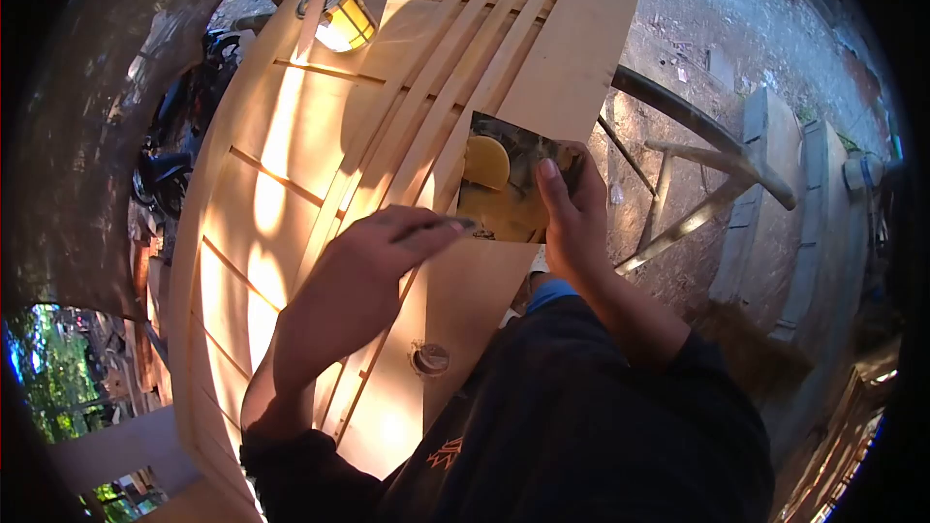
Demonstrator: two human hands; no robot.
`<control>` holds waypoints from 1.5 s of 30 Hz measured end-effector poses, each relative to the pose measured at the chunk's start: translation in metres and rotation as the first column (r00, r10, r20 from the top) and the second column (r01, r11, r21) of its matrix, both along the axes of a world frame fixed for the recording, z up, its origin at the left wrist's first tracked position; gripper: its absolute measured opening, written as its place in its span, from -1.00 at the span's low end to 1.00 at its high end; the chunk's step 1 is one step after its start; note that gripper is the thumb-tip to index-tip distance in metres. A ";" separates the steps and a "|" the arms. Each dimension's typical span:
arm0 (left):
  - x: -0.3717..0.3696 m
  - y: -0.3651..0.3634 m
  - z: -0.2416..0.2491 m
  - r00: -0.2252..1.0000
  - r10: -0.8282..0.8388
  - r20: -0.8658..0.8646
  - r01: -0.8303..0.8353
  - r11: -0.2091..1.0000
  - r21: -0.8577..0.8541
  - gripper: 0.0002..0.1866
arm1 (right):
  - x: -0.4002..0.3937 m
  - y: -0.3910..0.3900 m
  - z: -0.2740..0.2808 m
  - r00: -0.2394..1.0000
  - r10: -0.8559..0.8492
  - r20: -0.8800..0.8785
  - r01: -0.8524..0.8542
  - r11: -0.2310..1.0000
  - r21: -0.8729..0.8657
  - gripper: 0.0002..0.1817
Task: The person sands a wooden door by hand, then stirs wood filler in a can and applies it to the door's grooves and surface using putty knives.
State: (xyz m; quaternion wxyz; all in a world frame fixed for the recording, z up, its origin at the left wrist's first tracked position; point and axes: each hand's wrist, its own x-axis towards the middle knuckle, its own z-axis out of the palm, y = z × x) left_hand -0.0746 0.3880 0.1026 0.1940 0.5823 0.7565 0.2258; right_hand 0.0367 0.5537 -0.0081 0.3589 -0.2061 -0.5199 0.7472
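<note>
My right hand [573,208] grips the right edge of a thin rectangular sheet [504,208], thumb on top. The sheet is dark and yellowish, with a rounded yellow patch [486,162] on its upper left. My left hand [373,257] is closed in a pinch at the sheet's lower left corner. A small grey thing shows at its fingertips, too small to name. Below both hands lies a large pale wooden panel [552,68] with long slots and short cross grooves.
A yellow-and-white container [349,21] rests tilted on the panel's far left. Closer to my body is a small round object [429,358]. To the right, a pole frame [702,150] stands on the dirt ground, with grey beams [760,203] beyond. Bright sun patches cross the panel.
</note>
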 end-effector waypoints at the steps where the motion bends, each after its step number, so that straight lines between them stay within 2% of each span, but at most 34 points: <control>1: -0.006 0.005 -0.003 0.999 0.043 0.019 -0.045 0.995 0.084 -0.51 | -0.003 0.005 -0.004 0.999 -0.004 -0.040 -0.001 0.994 -0.107 -0.76; 3: -0.008 0.011 -0.015 0.995 0.095 -0.001 -0.092 0.967 0.239 -0.49 | -0.007 0.013 -0.003 0.997 0.032 -0.076 -0.055 0.946 -0.318 -0.74; 4: -0.007 0.015 -0.029 0.996 0.072 -0.054 -0.051 0.946 0.321 -0.47 | -0.010 0.019 0.000 0.993 0.051 -0.102 -0.089 0.907 -0.412 -0.73; 7: -0.002 0.026 -0.089 0.978 0.095 -0.188 0.009 0.874 0.486 -0.37 | -0.015 0.035 0.013 0.990 0.121 -0.070 -0.140 0.828 -0.543 -0.70; 8: -0.009 0.024 -0.106 0.975 0.121 -0.188 -0.021 0.887 0.461 -0.37 | -0.017 0.041 0.008 0.991 0.117 -0.061 -0.131 0.828 -0.546 -0.70; 10: -0.022 0.025 -0.111 0.968 0.148 -0.205 -0.068 0.932 0.356 -0.38 | -0.018 0.053 -0.006 0.993 0.111 -0.035 -0.111 0.824 -0.555 -0.69; 12: -0.029 0.025 -0.100 0.958 0.164 -0.236 -0.120 0.974 0.192 -0.39 | -0.022 0.063 -0.014 0.997 0.050 -0.051 -0.067 0.910 -0.408 -0.71; 13: -0.034 0.031 -0.086 0.952 0.160 -0.260 -0.108 0.973 0.202 -0.42 | -0.025 0.067 -0.018 0.997 0.021 -0.069 -0.043 0.942 -0.331 -0.71; 15: -0.034 0.050 -0.050 0.961 0.087 -0.263 -0.059 0.992 0.115 -0.52 | -0.026 0.075 -0.025 0.999 0.028 0.028 -0.023 0.985 -0.173 -0.73; 16: -0.033 0.061 -0.036 0.947 0.039 -0.319 -0.017 0.997 0.073 -0.51 | -0.027 0.079 -0.027 0.997 0.026 0.073 -0.020 0.996 -0.086 -0.73; 19: -0.029 0.088 -0.023 0.892 -0.079 -0.446 0.062 0.997 -0.052 -0.46 | -0.039 0.080 -0.026 1.000 0.003 -0.017 -0.004 0.999 -0.052 -0.74; 21: -0.030 0.096 -0.031 0.863 -0.126 -0.490 0.072 0.989 -0.128 -0.45 | -0.038 0.085 -0.037 0.998 0.052 0.018 -0.049 0.989 -0.140 -0.69; 22: -0.032 0.097 -0.032 0.895 -0.138 -0.424 0.065 0.981 -0.182 -0.43 | -0.040 0.088 -0.043 0.998 0.039 0.039 -0.033 0.988 -0.151 -0.69; 25: -0.059 0.086 -0.035 1.000 0.003 -0.010 -0.006 0.950 -0.312 -0.44 | -0.048 0.099 -0.060 0.990 -0.076 0.119 0.089 0.990 -0.112 -0.76; 26: -0.069 0.085 -0.038 0.992 0.125 0.007 -0.119 0.958 -0.263 -0.39 | -0.048 0.103 -0.065 0.993 -0.064 0.103 0.073 0.993 -0.092 -0.76; 29: -0.118 0.082 -0.059 0.969 0.245 -0.026 -0.245 0.953 -0.180 -0.44 | -0.045 0.109 -0.085 0.989 -0.015 0.150 0.021 0.999 -0.041 -0.74; 32: -0.152 0.095 -0.069 0.978 0.206 0.025 -0.197 0.958 -0.207 -0.48 | -0.050 0.106 -0.076 1.000 -0.024 0.019 0.028 0.977 -0.210 -0.70; 35: -0.171 0.111 -0.081 0.991 0.136 0.008 -0.132 0.976 -0.173 -0.40 | -0.052 0.107 -0.078 0.998 -0.059 0.034 0.065 0.977 -0.202 -0.66; 38: -0.174 0.135 -0.093 0.997 0.047 0.061 -0.039 0.992 -0.121 -0.44 | -0.050 0.110 -0.090 0.995 -0.053 0.090 0.059 0.996 -0.073 -0.64; 41: -0.179 0.151 -0.111 0.984 -0.100 -0.144 0.098 0.995 -0.025 -0.49 | -0.052 0.108 -0.091 0.994 -0.088 0.061 0.093 0.992 -0.091 -0.63; 45: -0.168 0.137 -0.146 0.925 -0.096 -0.368 0.130 0.989 0.068 -0.54 | -0.050 0.107 -0.091 0.991 -0.107 0.083 0.114 0.991 -0.074 -0.63</control>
